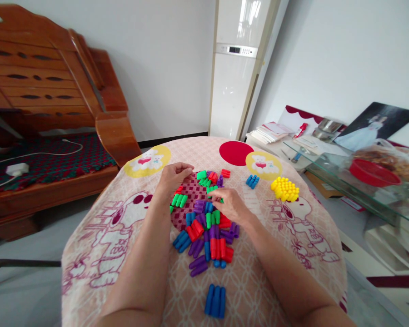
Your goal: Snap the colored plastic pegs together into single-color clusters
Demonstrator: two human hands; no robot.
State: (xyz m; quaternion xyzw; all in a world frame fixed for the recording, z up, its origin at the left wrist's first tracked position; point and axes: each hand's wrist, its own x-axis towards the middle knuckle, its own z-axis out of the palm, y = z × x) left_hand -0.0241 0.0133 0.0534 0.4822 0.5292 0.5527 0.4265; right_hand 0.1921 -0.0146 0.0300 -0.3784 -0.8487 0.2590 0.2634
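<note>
Centre frame: left hand and right hand over coloured plastic pieces, fingers of both partly curled; whether either grips anything, cannot tell.

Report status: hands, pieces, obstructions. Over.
Left hand beside coloured pieces, grip unclear. Right hand over them, grip unclear. Yellow pieces set apart, to the right. Nothing visibly blocking either hand.

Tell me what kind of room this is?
It looks like a room in someone's home, maybe a living room. There is a big carved wooden seat, a tall white air conditioner, and a round table wearing a cloth with cartoon dogs on it.
</note>
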